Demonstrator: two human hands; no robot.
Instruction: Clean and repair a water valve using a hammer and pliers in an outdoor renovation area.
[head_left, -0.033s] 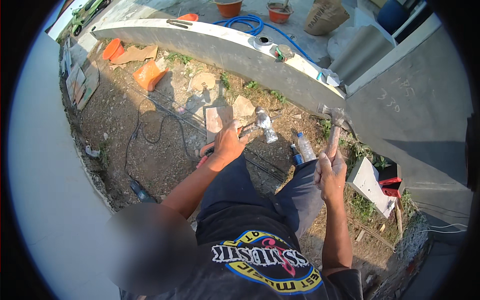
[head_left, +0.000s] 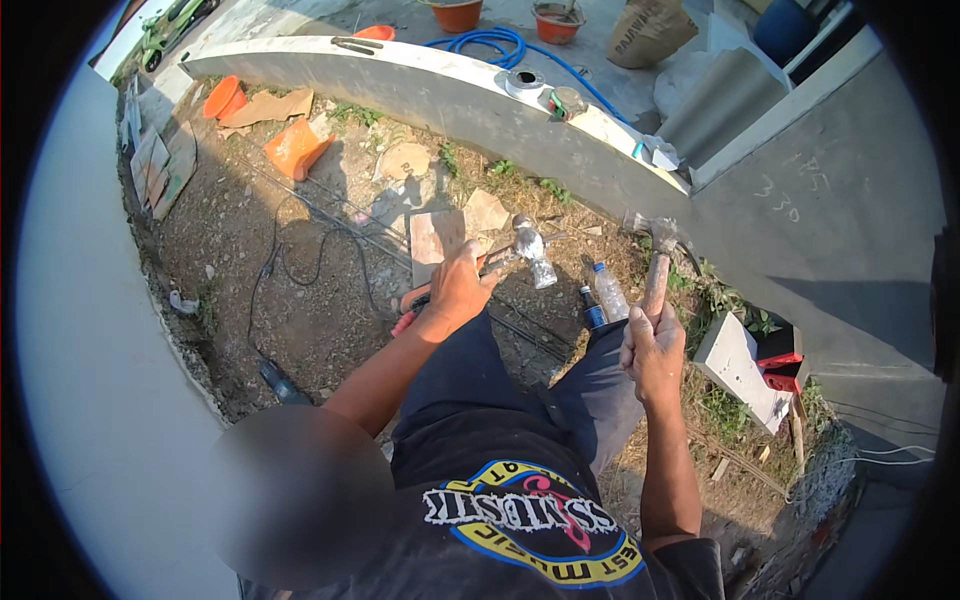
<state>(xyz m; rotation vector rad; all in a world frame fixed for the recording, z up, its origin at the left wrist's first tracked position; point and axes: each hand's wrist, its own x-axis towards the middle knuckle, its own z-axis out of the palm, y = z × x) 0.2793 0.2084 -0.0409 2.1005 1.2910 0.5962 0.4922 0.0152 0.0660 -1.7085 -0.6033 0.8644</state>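
Note:
My left hand grips metal tools with orange handles; above its fingers is a silver, rounded metal head, whose join to what I hold is hard to make out. My right hand is closed round the wooden handle of a hammer, held upright with its head near the grey wall. A square board lies behind my left hand. A clear plastic bottle and a dark bottle stand between my hands, just beyond my legs.
A low wall curves across the back; behind it lie a blue hose and buckets. Cables and a power tool lie on rubbly ground. A white wall is left; a grey wall and white block are right.
My right hand and the hammer have shifted slightly to the left. My left hand has hardly moved.

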